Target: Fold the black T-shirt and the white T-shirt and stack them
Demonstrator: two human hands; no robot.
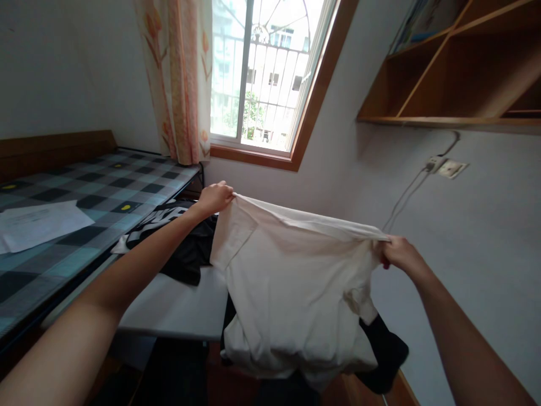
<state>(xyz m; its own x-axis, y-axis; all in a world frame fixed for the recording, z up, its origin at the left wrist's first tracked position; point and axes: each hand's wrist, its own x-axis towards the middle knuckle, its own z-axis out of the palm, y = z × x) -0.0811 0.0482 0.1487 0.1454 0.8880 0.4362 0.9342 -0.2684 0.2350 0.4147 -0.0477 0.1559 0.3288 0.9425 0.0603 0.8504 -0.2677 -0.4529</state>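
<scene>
A cream-white T-shirt point(291, 282) hangs stretched between my two hands. My left hand point(215, 197) is closed on one shoulder end of it, and my right hand point(399, 252) grips the opposite upper end, lower in the picture. The shirt's top edge runs taut between them, while its lower part sags in folds. Behind and below it, a black cloth point(382, 352) sticks out at the right. Dark clothes with white print point(186, 242) lie beyond my left forearm on a white tabletop point(177, 301).
At the left is a bed with a checked cover point(143, 183) and paper sheets point(42, 223) on it. A barred window point(270, 79) with a flowered curtain point(181, 79) is ahead. Wooden shelves point(448, 120) overhang the right wall, above a socket with a cable point(452, 168).
</scene>
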